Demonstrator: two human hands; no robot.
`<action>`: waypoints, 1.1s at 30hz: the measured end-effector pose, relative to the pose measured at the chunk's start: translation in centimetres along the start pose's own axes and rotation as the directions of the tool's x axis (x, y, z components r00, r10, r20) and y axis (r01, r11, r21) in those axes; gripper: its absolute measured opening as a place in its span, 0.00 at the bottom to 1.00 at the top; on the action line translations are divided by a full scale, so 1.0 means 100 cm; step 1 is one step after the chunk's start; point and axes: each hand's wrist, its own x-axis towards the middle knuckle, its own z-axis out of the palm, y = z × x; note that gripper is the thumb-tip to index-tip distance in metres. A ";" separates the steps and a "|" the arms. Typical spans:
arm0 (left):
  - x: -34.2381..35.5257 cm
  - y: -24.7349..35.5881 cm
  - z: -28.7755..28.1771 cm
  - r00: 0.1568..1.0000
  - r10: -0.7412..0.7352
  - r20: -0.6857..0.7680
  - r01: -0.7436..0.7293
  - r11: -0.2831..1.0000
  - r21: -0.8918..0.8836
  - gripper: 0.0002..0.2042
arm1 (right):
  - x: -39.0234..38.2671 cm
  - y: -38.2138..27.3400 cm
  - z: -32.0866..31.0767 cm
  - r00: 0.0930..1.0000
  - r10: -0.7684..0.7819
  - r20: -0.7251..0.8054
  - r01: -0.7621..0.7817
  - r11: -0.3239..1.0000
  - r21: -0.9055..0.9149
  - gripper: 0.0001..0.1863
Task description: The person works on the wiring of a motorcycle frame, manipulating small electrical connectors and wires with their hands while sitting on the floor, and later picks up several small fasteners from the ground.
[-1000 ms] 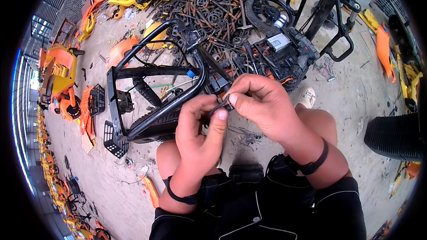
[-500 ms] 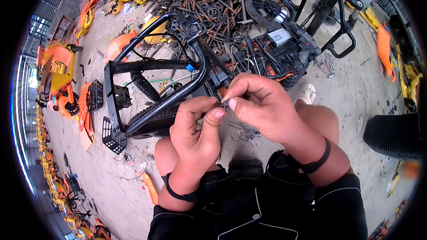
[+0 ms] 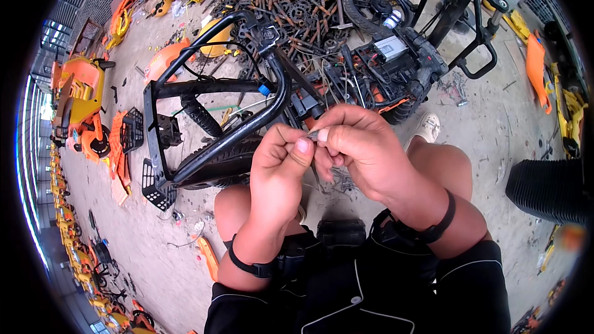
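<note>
My left hand and my right hand meet in front of my knees, pinching a small, thin, dark piece, perhaps wire, between thumbs and fingertips; most of it is hidden by the fingers. Just beyond them lies a black tubular frame with cables and a blue fitting. To its right is a partly dismantled chassis with a silver box, wiring and orange parts.
A heap of rusty metal parts and a black wheel lie behind. Yellow and orange panels line the edges. A ribbed black stack is at the right; yellow-orange vehicles stand at the left. My shoe shows on the concrete.
My hands have drawn closer at the fingertips. My left hand has risen slightly, and the dark piece, more visible a second ago, is now mostly covered.
</note>
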 end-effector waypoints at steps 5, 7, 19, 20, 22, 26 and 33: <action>0.000 -0.003 -0.004 0.974 0.206 -0.097 -0.157 0.916 0.369 0.05 | -0.001 0.006 0.007 0.977 -0.189 -0.095 0.158 0.951 -0.268 0.03; 0.002 -0.009 -0.001 0.908 0.414 -0.071 -0.302 0.761 0.574 0.07 | -0.001 0.005 0.007 0.965 -0.248 -0.090 0.201 0.910 -0.362 0.04; -0.004 -0.002 0.010 0.833 0.553 -0.001 -0.378 0.571 0.729 0.10 | -0.006 0.006 0.006 0.931 -0.360 -0.065 0.297 0.847 -0.441 0.04; -0.003 -0.002 0.011 0.834 0.551 0.002 -0.384 0.579 0.720 0.10 | -0.005 0.008 0.004 0.916 -0.398 -0.051 0.323 0.808 -0.493 0.04; -0.002 -0.002 0.011 0.835 0.550 0.008 -0.397 0.592 0.701 0.10 | -0.004 0.008 0.003 0.883 -0.470 -0.010 0.374 0.715 -0.591 0.04; -0.002 -0.007 0.005 0.851 0.525 -0.018 -0.419 0.698 0.581 0.10 | -0.009 0.003 0.007 0.847 -0.524 0.094 0.420 0.550 -0.722 0.06; 0.000 -0.010 0.005 0.846 0.529 -0.065 -0.401 0.713 0.575 0.10 | -0.005 -0.001 0.007 0.773 -0.590 0.234 0.498 0.335 -0.800 0.09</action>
